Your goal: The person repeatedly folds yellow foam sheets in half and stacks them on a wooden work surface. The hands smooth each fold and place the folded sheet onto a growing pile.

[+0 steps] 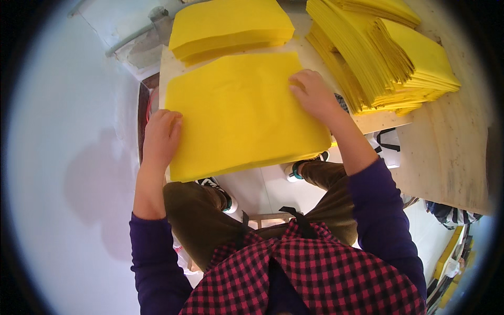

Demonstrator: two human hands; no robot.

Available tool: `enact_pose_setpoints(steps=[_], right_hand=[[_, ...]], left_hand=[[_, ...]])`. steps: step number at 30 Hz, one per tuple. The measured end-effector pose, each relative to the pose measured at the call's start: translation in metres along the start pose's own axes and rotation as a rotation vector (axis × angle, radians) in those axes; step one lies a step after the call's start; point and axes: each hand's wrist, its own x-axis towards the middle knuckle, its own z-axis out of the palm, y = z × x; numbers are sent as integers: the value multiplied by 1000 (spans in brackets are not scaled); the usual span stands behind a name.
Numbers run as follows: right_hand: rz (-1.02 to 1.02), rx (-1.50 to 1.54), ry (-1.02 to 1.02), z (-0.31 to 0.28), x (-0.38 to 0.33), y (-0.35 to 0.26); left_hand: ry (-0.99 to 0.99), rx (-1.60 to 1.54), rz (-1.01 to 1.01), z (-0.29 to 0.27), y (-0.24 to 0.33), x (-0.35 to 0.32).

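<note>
A wide yellow sheet (244, 115), fabric or paper I cannot tell, lies in front of me, its near edge reaching past the table towards my knees. It may be the top of a stack; the layers underneath are hidden. At its left edge, my left hand (163, 135) is closed with the fingers curled at the border. My right hand (314, 95) is bent round the upper right edge, thumb and fingers close together on the sheet. Just beyond it sits a thick stack of similar yellow sheets (231, 29).
Several piles of folded yellow sheets (367, 58) lean over one another at the right of the wooden table (438, 142). A pale wall (58, 173) rises close on my left. Below the table hangs or stands a white bag (387, 149) with black straps.
</note>
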Motion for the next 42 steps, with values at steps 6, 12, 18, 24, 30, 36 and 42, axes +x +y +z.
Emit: enact_pose_setpoints(steps=[6,12,18,24,30,36,42], right_hand=[[-44,-53,-28,5,-9,1],[162,-163,-171,3,42,13],[-166,18,-74,38,55,-13],[-58,-256,-324,69,60,-24],[-63,-253,-328,75,59,-18],[-60,-257,-344,75,60,-18],[-69,123,-83,50,58,-11]], left_hand=[[3,11,22,7,-7,1],[-108,180,-123,5,-27,46],[-119,100,216,35,18,82],[-299,156,152,91,33,93],[-338,120,126,104,17,91],[-322,121,153,106,16,91],[-54,-229,179,72,17,89]])
